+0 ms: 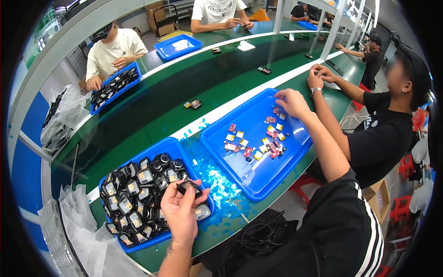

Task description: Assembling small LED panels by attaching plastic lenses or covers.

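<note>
My left hand (181, 213) is closed around a small black plastic casing (188, 186), held over the right edge of a blue tray (173, 144). That tray is heaped with similar black casings (138, 194), several showing pale square inserts. My right hand (293, 104) hovers at the far rim of a second blue tray (217, 159), its fingers curled and pinched together. Whatever is between those fingertips is too small to make out. Inside the second tray lie scattered small red circuit boards (248, 152) and white-and-yellow flat pieces (263, 148).
Blue bits of film (214, 180) litter the bench between the trays. Beyond runs a green conveyor belt (152, 117) carrying small clusters of parts (195, 104). Co-workers sit opposite and to my right. Another filled blue tray (117, 87) stands across the belt. Clear plastic bags (76, 221) hang at the left.
</note>
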A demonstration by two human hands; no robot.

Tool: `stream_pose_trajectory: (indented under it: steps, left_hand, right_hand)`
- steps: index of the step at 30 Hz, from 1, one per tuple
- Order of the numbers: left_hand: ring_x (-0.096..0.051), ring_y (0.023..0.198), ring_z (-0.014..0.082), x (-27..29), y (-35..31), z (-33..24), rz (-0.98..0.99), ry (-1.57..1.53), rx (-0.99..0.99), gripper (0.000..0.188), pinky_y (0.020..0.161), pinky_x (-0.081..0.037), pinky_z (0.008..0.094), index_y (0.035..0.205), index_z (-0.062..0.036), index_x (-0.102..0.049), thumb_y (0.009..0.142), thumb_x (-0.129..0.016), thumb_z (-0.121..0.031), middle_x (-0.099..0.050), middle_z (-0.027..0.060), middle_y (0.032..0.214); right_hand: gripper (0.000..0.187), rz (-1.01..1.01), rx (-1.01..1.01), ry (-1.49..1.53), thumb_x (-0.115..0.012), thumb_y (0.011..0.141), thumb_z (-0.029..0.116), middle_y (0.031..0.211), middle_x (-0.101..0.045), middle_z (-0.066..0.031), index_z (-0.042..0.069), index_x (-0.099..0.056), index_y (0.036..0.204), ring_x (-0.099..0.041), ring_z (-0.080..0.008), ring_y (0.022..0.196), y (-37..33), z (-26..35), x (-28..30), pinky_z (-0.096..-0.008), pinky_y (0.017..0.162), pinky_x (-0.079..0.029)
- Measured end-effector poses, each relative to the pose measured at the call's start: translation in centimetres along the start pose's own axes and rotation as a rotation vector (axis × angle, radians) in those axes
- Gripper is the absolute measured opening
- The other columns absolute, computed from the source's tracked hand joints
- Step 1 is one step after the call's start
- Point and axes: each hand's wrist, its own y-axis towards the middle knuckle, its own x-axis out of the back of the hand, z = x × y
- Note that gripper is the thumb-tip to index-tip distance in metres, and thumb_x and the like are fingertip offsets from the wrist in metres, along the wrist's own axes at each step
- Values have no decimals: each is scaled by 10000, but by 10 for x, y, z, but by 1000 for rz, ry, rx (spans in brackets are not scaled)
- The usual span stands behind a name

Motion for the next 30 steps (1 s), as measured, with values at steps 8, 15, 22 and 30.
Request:
stream_pose_trajectory:
  steps: [8, 15, 22, 30]
  left_hand:
    - [-671, 883, 217, 3, -1, -7, 40, 16, 44, 481, 726, -589, 303, 1393, -47, -361, 942, -527, -26, -613, 172, 1118]
    - [-619, 1009, 178, 7, 6, -1, 194, 135, -24, 226, 775, -547, 278, 1167, 17, -606, 969, -539, -68, -549, 104, 1169]
    - [-628, 894, 127, 10, 2, -2, 311, 350, -101, 147, 747, -546, 233, 974, 25, -684, 874, -690, -82, -545, 99, 1077]
    - [-642, 783, 135, 7, -1, -4, 265, 578, -263, 118, 673, -517, 254, 931, 21, -699, 859, -691, -72, -586, 106, 981]
  right_hand:
    - [67, 161, 164, -77, -687, 765, 99, 842, -691, -132, 58, -647, 799, -673, -330, 791, 10, 6, -17, -425, 720, -529]
    - [38, 176, 202, 755, -639, 860, -14, 835, -620, -26, -5, -613, 885, -604, -78, 791, -74, 117, 30, -223, 694, -511]
    - [83, 688, 164, 1243, -664, 883, 7, 850, -649, -46, -18, -607, 937, -641, -81, 767, -119, 212, -3, -211, 688, -532]
    - [69, 556, 303, 1029, -673, 867, 3, 860, -653, -51, -10, -612, 896, -632, -83, 744, -122, 219, -3, -211, 631, -512]
